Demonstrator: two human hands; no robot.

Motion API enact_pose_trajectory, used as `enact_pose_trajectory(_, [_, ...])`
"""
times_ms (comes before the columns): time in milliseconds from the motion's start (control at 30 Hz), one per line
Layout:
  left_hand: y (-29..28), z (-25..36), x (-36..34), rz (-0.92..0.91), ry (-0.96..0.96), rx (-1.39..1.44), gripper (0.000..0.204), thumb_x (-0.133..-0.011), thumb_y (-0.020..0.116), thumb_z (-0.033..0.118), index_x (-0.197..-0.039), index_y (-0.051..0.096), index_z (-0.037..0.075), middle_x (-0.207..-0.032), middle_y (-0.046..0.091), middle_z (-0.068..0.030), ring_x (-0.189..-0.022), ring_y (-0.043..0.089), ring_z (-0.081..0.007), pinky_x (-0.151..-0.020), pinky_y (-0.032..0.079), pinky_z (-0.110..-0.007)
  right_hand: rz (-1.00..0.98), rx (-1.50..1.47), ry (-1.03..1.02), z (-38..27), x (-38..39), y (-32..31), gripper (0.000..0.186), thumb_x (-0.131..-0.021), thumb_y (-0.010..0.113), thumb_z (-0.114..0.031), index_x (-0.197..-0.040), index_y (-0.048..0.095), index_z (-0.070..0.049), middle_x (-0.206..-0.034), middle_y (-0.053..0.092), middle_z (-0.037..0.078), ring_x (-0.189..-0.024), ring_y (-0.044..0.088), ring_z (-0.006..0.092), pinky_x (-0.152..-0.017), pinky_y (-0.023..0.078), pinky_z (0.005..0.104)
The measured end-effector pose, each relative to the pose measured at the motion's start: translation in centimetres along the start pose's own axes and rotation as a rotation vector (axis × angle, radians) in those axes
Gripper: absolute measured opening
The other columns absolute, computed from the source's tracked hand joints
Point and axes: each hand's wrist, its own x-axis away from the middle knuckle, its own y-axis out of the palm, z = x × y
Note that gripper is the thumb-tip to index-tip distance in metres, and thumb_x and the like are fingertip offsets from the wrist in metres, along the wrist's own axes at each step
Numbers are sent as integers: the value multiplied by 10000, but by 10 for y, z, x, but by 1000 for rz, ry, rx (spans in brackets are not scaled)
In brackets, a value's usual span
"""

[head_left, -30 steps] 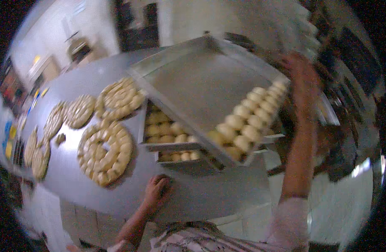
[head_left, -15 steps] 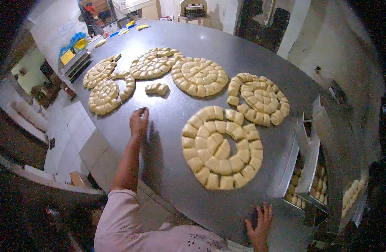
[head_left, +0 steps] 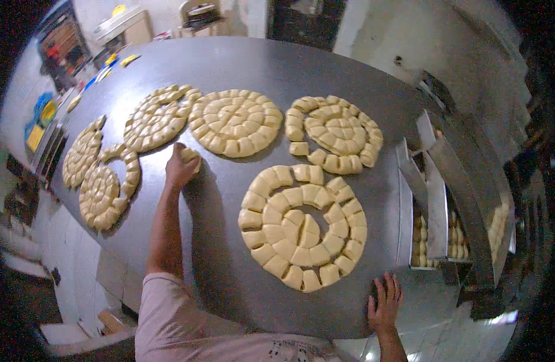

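My left hand (head_left: 180, 166) is closed on a short piece of cut dough (head_left: 193, 158) on the steel table (head_left: 199, 253). My right hand (head_left: 383, 304) lies with fingers apart near the table's front right edge. Several pale dough spirals, scored into chunks, lie flat: a large one with gaps between chunks (head_left: 298, 229) at front centre, a looser one (head_left: 332, 133) at back right, a rounder one (head_left: 235, 120) behind my left hand, and others (head_left: 99, 196) at the left, some touching each other.
Stacked metal trays (head_left: 434, 199) holding rows of dough balls sit at the right of the table. Blue and yellow items (head_left: 111, 63) lie along the far left edge. Trays and a blue bag (head_left: 39, 111) are beyond the left side. Walls and a dark doorway stand behind.
My left hand has moved forward and closed on the short dough piece. My right hand, earlier up at a tray, now rests on the table. The view has swung around.
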Motion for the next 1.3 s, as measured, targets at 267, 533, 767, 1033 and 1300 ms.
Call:
enact_pose_trajectory(267, [42, 154, 191, -708, -39, 1095, 439, -770, 634, 95, -1110, 356, 85, -1081, 446, -36, -946, 487, -157, -791, 445, -300, 97, -1070, 547, -23, -6, -5, 375, -808, 584, -202, -1156, 516, -82, -1218, 451, 109, -1117, 418, 213, -904, 375, 343])
enact_pose_trajectory(533, [83, 217, 303, -950, 101, 669, 369, -777, 650, 78, -1001, 357, 77, -916, 449, -41, -824, 487, -102, -648, 458, -245, 61, -1463, 516, -4, 35, -21, 325, -816, 580, -139, -1127, 530, -61, -1053, 548, 62, -967, 513, 157, -813, 434, 292])
enact_pose_trajectory(767, [115, 251, 344, -960, 43, 729, 302, -837, 574, 76, -1021, 335, 75, -1037, 468, -71, -862, 495, -104, -693, 457, -230, 479, -296, 462, 188, 144, -8, 317, -873, 486, -232, -1128, 513, -46, -1160, 516, 128, -986, 489, 258, -882, 373, 378])
enact_pose_trajectory(1033, [208, 303, 442, -854, 289, 307, 241, -785, 551, 8, -997, 444, 47, -1011, 517, -136, -966, 526, -238, -758, 460, -342, 216, -300, 298, 197, 65, -15, 385, -798, 567, -216, -1090, 483, 21, -1128, 481, 205, -1057, 408, 393, -934, 272, 499])
enact_pose_trajectory(1300, [141, 271, 431, -466, 285, 80, 423, -777, 532, -3, -1179, 412, 49, -1058, 519, -168, -963, 509, -344, -829, 420, -387, 491, -23, 287, 271, 53, 7, 323, -718, 641, -127, -987, 505, -10, -975, 521, 160, -991, 453, 352, -886, 320, 473])
